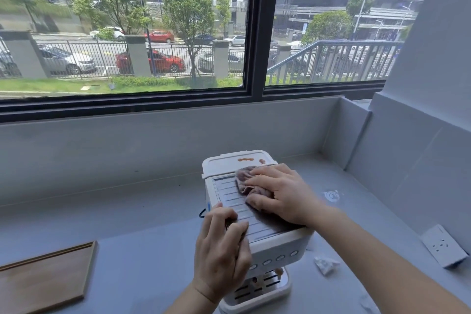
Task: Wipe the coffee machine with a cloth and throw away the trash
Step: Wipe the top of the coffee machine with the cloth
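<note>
White plastic coffee machine [257,214] w/ ribbed metal top sits on the grey counter [142,260] under the window. Right hand [277,192] lies flat, pressing a crumpled mauve cloth [246,181] onto the top; orange-brown stains [246,160] just beyond it. Left hand [223,250] grips the machine's front-left edge. Crumpled white paper scrap [326,264] lies just right of the machine; wooden board [43,278] far left
</note>
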Available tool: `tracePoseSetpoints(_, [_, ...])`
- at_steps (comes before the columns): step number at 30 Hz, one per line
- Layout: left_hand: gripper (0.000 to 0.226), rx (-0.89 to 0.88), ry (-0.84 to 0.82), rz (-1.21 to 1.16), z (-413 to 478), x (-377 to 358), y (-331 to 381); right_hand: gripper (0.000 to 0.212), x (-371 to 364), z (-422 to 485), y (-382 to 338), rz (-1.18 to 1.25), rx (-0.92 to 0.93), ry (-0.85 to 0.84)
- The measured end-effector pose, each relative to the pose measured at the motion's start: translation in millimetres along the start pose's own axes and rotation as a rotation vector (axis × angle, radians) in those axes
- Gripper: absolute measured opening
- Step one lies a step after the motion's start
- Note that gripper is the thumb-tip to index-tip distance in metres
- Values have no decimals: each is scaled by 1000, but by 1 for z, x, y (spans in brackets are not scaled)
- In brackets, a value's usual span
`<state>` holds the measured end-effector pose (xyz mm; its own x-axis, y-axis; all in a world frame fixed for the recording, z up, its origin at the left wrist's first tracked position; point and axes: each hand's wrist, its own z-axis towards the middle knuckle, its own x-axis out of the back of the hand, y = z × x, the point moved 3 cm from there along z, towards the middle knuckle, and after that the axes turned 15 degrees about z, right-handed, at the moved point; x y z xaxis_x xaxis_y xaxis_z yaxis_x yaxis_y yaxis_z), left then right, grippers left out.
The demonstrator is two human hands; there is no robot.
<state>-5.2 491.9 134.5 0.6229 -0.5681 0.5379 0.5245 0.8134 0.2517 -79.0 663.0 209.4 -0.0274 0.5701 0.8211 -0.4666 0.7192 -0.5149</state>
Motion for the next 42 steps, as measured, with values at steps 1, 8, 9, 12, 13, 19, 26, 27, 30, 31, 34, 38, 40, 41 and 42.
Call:
tracePoseSetpoints(1, [15, 2, 7, -3, 0, 0, 0, 40, 3, -4, 8, -6, -64, 29])
tracePoseSetpoints(8, [15, 4, 33, -13, 1, -2, 0, 34, 8, 23, 41, 10, -278, 208])
tracePoseSetpoints(9, [15, 9, 40, -21, 1, -2, 0, 31, 8, 35, 44, 9, -328, 229])
tracePoseSetpoints(12, [15, 10, 50, -28, 0, -2, -1, 23, 4, 58, 40, 20, -367, 228])
tracePoseSetpoints(13, [15, 8, 48, -25, 0, -3, -1, 24, 4, 57, 39, -8, -350, 221])
tracePoseSetpoints(19, [15, -1, 56, -51, 0, -5, -3, 21, 0, -5, 17, -63, -118, 268])
tracePoseSetpoints(26, [25, 7, 70, -71, -1, -6, -3, 15, 67, -2, 12, 823, -174, 681])
tracePoseSetpoints(27, [25, 9, 70, -66, 0, -7, -3, 17, 65, 0, 10, 954, -170, 674])
tracePoseSetpoints(30, [24, 2, 72, -70, -1, -6, -3, 22, 32, -9, 11, 593, -203, 401])
tracePoseSetpoints(31, [24, -2, 75, -68, -1, -6, -4, 29, 16, -17, 11, 356, -191, 294])
tracePoseSetpoints(34, [20, -7, 72, -63, -1, -7, -4, 38, -3, -32, 9, 49, -56, 270])
tracePoseSetpoints(38, [17, 7, 73, -50, -1, -7, -4, 31, 5, 5, 24, 19, -169, 347])
tracePoseSetpoints(40, [18, 15, 68, -53, -1, -6, -3, 29, 8, 28, 27, 16, -314, 320])
tracePoseSetpoints(41, [18, 14, 63, -49, -1, -6, -3, 25, 6, 35, 26, -1, -342, 304])
tracePoseSetpoints(42, [18, 12, 60, -45, -1, -6, -3, 22, 4, 38, 23, -19, -345, 287])
